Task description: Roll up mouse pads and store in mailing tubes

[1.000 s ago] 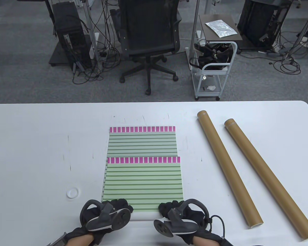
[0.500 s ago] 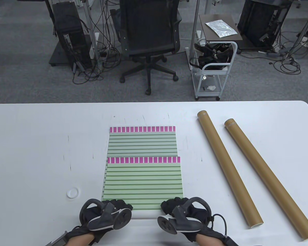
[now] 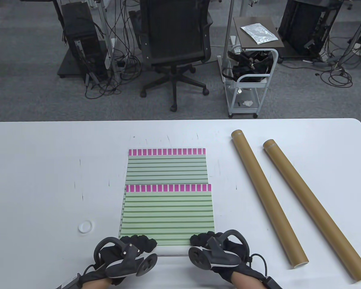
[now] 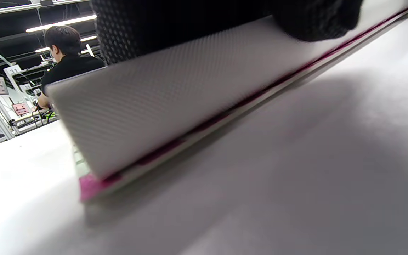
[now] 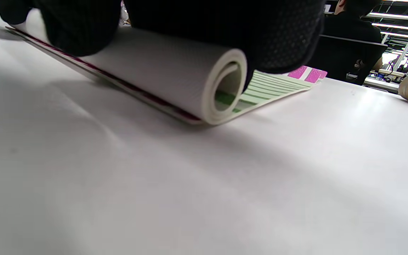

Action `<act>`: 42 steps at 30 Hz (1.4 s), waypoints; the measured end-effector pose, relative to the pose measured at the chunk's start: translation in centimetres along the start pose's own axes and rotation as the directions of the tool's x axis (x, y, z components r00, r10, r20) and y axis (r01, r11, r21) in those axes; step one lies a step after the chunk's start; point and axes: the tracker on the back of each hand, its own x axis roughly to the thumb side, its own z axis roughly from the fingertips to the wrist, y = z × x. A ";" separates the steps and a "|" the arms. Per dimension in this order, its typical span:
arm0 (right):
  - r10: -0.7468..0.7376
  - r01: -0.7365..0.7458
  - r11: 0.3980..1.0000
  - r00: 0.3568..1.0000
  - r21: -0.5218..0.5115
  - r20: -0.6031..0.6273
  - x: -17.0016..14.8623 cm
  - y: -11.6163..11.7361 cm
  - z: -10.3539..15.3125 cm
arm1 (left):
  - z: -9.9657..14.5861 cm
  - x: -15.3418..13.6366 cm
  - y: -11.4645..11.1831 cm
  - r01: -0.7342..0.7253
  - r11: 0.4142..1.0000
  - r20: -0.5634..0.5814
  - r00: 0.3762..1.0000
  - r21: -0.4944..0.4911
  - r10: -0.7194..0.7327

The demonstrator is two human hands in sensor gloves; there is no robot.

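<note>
Both hands are curling over the near edge of the top mouse pad (image 3: 168, 215), and each grip is wrapping the short roll forming there: the left hand (image 3: 129, 251) on the roll's left part, the right hand (image 3: 218, 248) on its right part. From the right wrist view the roll (image 5: 175, 76) is showing its white underside outward and a loose spiral at its end, with black gloved fingers (image 5: 225, 28) pressing down on top of it. That pad is lying on the white tabletop (image 3: 33, 180), green striped with a pink band at its far edge, and it is overlapping a second mouse pad (image 3: 167, 164) of the same pattern lying flat farther away. A small white cap (image 3: 85, 226) is sitting on the tabletop to the left of the pads. To the right, two long brown tubes are lying side by side, slanting away: the nearer-in tube (image 3: 266, 195) and the outer tube (image 3: 314, 209), apart from each other and well clear of the pads.
</note>
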 end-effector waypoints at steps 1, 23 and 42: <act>-0.004 0.004 1.000 1.000 0.005 0.003 0.0 0.0 0.0 | 0.0 0.0 0.0 -0.008 1.000 0.008 1.000 -0.005 0.008; 0.038 -0.039 0.999 0.999 0.023 0.018 0.7 -0.3 0.2 | 0.6 -0.3 0.1 -0.039 0.999 0.033 0.999 0.008 0.039; 0.119 -0.118 0.991 0.993 -0.068 0.009 2.0 -0.7 0.4 | 0.8 -1.2 1.0 -0.126 0.992 0.005 0.992 0.013 0.126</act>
